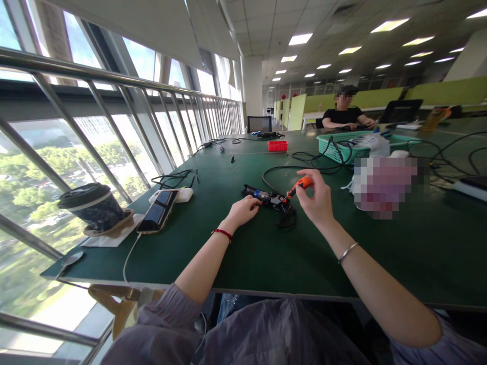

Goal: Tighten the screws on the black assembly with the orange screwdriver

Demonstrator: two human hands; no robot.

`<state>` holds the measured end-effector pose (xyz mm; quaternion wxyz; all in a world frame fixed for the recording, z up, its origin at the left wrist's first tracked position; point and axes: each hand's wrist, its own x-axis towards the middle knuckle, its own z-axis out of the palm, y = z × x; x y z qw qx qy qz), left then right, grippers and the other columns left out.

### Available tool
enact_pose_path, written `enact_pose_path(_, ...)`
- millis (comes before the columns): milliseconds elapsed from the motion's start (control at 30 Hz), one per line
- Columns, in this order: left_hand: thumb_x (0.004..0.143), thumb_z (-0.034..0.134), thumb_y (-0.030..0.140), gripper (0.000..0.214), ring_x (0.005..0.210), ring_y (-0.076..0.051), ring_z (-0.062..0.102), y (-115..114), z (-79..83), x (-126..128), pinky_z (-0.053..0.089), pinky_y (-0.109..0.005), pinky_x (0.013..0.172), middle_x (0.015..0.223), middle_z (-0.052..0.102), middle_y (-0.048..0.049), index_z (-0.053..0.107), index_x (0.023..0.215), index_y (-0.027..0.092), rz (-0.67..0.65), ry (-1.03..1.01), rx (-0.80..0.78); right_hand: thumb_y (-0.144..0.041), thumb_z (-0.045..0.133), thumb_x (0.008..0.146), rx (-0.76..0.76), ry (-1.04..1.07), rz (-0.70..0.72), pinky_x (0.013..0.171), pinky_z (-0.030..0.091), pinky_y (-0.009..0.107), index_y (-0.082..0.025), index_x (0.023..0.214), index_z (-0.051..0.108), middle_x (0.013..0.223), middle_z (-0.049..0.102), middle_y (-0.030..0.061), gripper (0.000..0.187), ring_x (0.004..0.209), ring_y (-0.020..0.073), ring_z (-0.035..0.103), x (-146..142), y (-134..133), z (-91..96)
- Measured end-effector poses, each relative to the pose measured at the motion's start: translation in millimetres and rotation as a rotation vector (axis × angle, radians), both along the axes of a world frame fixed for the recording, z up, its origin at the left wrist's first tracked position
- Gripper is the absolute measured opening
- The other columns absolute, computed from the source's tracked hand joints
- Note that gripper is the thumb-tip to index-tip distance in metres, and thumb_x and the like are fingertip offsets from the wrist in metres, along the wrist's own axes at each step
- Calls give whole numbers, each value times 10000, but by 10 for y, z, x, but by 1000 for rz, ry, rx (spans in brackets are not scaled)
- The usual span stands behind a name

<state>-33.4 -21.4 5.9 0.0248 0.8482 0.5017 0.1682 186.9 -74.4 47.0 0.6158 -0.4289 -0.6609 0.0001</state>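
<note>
On the green table [243, 253] lies a small black electronic device [266, 196] with blue parts and a black cable running off it. My left hand [243, 210] rests on the table with curled fingers pressed against the device's left end, holding it. My right hand [317, 200] grips an orange-handled screwdriver [299, 185], its tip pointing down onto the device's right part.
A phone [158, 212] on a white power bank, with a white cable, lies left. A lidded cup [95, 207] stands near the left edge. A red box [277, 145], a teal basket [342, 144], loose cables and a blurred object [384, 185] lie beyond. Another person sits at the far end.
</note>
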Motion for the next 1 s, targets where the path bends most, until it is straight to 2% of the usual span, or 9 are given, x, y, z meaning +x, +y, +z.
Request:
enact_pose_path(200, 911, 464, 261, 287, 866, -157, 630, -2, 8, -1, 495, -240, 762, 1105, 622, -11, 664, 1117, 253, 1, 11, 1, -349, 552, 796, -58, -31, -52, 634, 432, 323, -206, 868, 597, 561, 491, -27, 166, 570, 170, 501, -5, -5, 0)
enact_pose_path(467, 904, 467, 259, 288, 873, -160, 629, 12, -8, -6, 492, -237, 753, 1115, 626, -7, 661, 1117, 255, 3, 11, 5, -248, 567, 748, 46, 15, -1, 736, 472, 343, -208, 996, 547, 749, 597, -2, 252, 678, 172, 571, -15, 2, -2)
enact_pose_path(667, 905, 461, 264, 294, 861, -158, 627, 4, 7, 7, 489, -235, 743, 1108, 624, -6, 661, 1121, 259, 16, 25, -3, -334, 590, 756, -40, 23, -119, 590, 414, 288, -213, 842, 597, 571, 518, -38, 149, 530, 145, 489, -20, -22, 20)
enact_pose_path(800, 905, 456, 266, 297, 854, -156, 625, 0, 11, 11, 490, -237, 745, 1111, 624, -5, 661, 1120, 257, 15, 25, -5, -343, 582, 762, -30, 16, -113, 581, 405, 285, -207, 812, 600, 569, 524, -32, 146, 517, 140, 484, -30, -45, 32)
enact_pose_path(1000, 901, 456, 263, 301, 841, -148, 620, 3, 5, 4, 494, -233, 758, 1093, 625, -6, 658, 1125, 258, 5, 10, -1, -278, 554, 755, -4, -21, -59, 616, 431, 298, -206, 967, 589, 775, 604, 12, 226, 622, 157, 528, -15, -36, 12)
